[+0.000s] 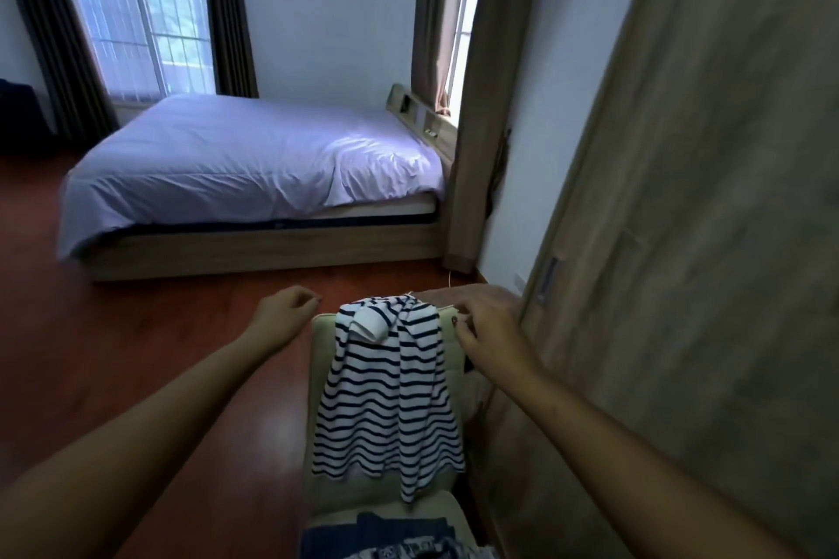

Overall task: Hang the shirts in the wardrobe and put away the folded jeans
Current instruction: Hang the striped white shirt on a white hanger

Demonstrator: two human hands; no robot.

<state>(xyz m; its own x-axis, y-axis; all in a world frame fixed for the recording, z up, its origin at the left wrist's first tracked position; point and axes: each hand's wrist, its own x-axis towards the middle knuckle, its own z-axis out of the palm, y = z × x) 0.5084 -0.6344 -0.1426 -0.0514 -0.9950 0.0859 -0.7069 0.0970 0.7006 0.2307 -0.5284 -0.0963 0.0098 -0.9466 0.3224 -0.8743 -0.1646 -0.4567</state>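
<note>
So, nearest the camera: dark blue folded jeans (404,529) sit on the seat of a cream chair (323,377), partly cut off by the bottom edge, with some patterned cloth just beside them that I can't identify.

Above that, a navy-and-white striped shirt (386,395) is draped over the chair back, long axis running top to bottom down the backrest, collar end bunched at the top rail, hem hanging toward the seat.

Hands flank the top rail. Left hand (286,309) is just off the chair's left corner, fingers loosely curled, holding nothing, not touching the shirt. Right hand (488,325) is at the right corner, fingertips near the shirt's shoulder edge; fingers bent, but whether they pinch fabric or a thin pale cord there I cannot tell.

Key relation: shirt lies between the two hands, right hand nearer. My read: pick-up of the shirt hasn't happened yet; grab at the collar end so it hangs along its length.

Wardrobe door (703,195) stands immediately right of the chair, closed as far as I can see. Bed (254,159) and windows beyond.
</note>
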